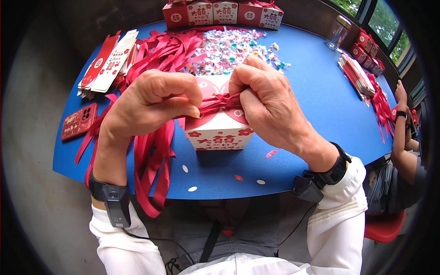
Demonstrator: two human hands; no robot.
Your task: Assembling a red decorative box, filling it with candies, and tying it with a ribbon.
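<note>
A small white and red gift box [220, 135] with flower prints stands upright on the blue table in front of me. Dark red ribbon [221, 101] crosses its top, with a knot or loop at the middle. My left hand [156, 98] pinches the ribbon at the left of the knot, thumb against fingers. On the other side my right hand [263, 91] is closed round the ribbon, right beside the knot. Both hands are just above the lid and hide parts of it. Whether the knot is tight I cannot tell.
Loose red ribbons [153, 169] trail over the front edge of the blue table [302, 110]. Clear gem-like pieces [229, 50] lie behind the box. Flat cartons [110, 64] and a red phone [79, 121] are left, finished boxes [224, 13] behind. Another person [403, 156] sits at right.
</note>
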